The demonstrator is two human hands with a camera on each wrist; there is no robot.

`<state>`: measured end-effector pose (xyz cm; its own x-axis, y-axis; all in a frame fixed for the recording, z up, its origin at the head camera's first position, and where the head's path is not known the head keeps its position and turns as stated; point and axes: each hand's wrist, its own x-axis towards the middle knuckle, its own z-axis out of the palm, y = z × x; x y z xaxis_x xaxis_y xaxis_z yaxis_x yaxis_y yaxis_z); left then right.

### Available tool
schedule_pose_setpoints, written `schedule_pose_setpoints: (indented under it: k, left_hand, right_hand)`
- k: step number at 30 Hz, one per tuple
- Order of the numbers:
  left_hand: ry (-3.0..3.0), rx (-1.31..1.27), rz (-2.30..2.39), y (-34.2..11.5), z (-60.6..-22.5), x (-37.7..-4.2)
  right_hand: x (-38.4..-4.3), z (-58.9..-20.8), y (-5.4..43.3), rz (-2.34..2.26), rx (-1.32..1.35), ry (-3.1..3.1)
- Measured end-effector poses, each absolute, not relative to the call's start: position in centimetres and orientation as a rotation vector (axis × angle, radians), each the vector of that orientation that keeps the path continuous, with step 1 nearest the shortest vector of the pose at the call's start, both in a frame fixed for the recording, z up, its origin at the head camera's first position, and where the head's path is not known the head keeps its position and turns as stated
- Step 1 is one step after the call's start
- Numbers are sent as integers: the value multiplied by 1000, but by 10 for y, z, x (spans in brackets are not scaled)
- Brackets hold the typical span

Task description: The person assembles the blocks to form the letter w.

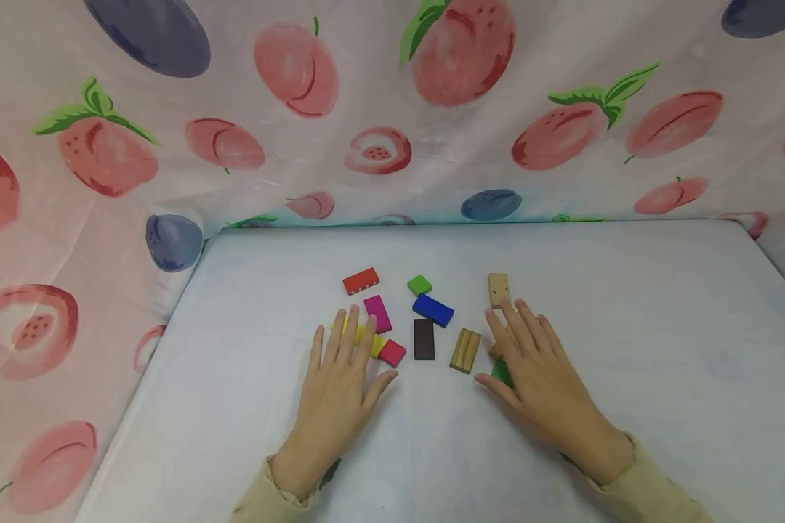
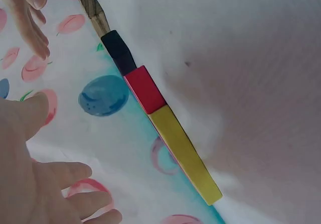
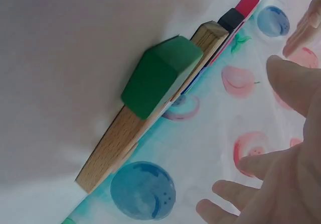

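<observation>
Head: left grip (image 1: 339, 383) overlaps yellow block (image 2: 185, 154); left wrist: apart.

left sleeve (image 1: 268, 497): beige, wrist-length, creased | right sleeve (image 1: 647, 479): beige, wrist-length, creased | dark green piece (image 1: 330, 473) by left wrist (image 1: 293, 468)

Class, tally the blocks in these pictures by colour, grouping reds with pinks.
Red or pink blocks: 3
Wood-coloured blocks: 3
Green blocks: 2
Yellow block: 1
Blue block: 1
Dark brown block: 1
Total: 11
</observation>
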<state>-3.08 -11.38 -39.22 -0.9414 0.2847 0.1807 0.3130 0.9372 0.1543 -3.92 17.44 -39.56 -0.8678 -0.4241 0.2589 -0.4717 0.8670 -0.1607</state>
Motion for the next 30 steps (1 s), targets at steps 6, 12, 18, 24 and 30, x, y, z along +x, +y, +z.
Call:
schedule_pose_setpoints:
  k: [6, 12, 18, 24, 30]
  left_hand:
    - [-2913, -448, -302, -117, -392, -34]
    - [-2899, -437, -344, -120, -390, -37]
    - [-2900, -426, -366, -123, -389, -38]
    - [-2911, -412, -377, -126, -390, -39]
    - [-2903, -416, -396, -130, -390, -42]
  right_hand:
    - [-44, -393, 166, 310, 725, -2797]
    - [-47, -390, 157, 388, 752, -2801]
    - [-52, -390, 148, 483, 777, -2807]
    - [-53, -389, 138, 506, 788, -2825]
    - [-55, -386, 128, 539, 758, -2866]
